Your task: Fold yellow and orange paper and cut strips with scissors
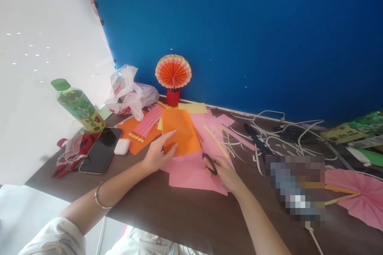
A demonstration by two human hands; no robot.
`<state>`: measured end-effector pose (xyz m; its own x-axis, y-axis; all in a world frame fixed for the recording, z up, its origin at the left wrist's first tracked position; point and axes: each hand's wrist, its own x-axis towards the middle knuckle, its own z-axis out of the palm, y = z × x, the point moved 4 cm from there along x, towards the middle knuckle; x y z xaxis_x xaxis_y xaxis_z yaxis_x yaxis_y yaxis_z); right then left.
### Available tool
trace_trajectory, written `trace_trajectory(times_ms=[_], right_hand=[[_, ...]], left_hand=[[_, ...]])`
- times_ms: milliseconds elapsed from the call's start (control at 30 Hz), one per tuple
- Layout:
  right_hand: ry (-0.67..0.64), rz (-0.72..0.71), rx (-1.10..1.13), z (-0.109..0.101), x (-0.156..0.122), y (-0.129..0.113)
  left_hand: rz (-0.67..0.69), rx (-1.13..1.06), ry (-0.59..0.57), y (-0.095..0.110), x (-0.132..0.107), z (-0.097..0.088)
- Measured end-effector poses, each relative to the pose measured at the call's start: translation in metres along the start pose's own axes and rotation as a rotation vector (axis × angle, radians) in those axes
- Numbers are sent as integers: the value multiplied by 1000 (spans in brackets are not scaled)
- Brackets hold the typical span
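My left hand (157, 153) grips the left edge of a sheet of orange paper (179, 127), fingers and thumb lying over its lower left part. In my right hand (224, 172) is a pair of dark-handled scissors (213, 165), its blades lying along the orange sheet's right edge. A narrow orange strip shows beside the blades. Under the orange sheet and both hands are several pink sheets (188, 177). A pleated pink paper piece with yellow edges (149, 121) rests on another orange sheet (139, 149) left of my left hand.
A round pleated paper fan (173, 72) stands on a red base (173, 97) against the blue wall. Leftward are a green-capped bottle (80, 107), phone (101, 150), white case (122, 146) and plastic bag (128, 95). White cables (299, 127), paper strips and a pink fan (359, 195) lie rightward.
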<state>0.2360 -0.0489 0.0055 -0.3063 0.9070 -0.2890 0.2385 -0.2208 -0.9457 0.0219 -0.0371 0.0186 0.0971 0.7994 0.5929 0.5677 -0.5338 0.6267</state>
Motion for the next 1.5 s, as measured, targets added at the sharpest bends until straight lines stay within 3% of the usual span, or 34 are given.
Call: trace_trajectory(times_ms=[433,767,1500], right_hand=[[2,-30,27,-1,0,1],[0,-28,55,1,2,6],[-16,-52,-23,4,1,-2]], left_hand=[[129,3,-32,4,3,0],[-88,-114,20,-1,5,-2],[122,-126,13,9,1,0]])
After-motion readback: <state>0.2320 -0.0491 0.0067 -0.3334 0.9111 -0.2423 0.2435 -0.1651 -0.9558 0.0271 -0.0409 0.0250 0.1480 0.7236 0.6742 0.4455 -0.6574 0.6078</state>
